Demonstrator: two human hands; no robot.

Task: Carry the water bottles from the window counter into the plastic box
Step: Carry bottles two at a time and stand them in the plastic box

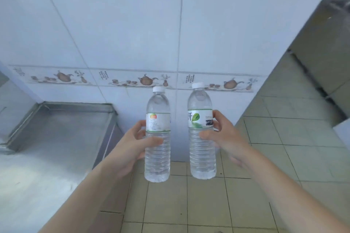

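Task status: in transit, not complete. Two water bottles are off the worktop and carried in the air above the tiled floor [208, 204]; neither has reached the plastic box, which is not in view, so how many bottles remain on the window counter or lie in the box cannot be told.

The left hand [136, 143] is closed round the middle of the left bottle [157, 138], thumb across the front just below the label, fingers wrapped behind. The right hand [221, 136] is clasped likewise round the right bottle [202, 134], thumb on the near face. Both bottles stand upright, capped, near each other but apart. A steel worktop [62, 125] lies at left, bare where visible.

Remaining, by judgement: locate the box and deposit both bottles.
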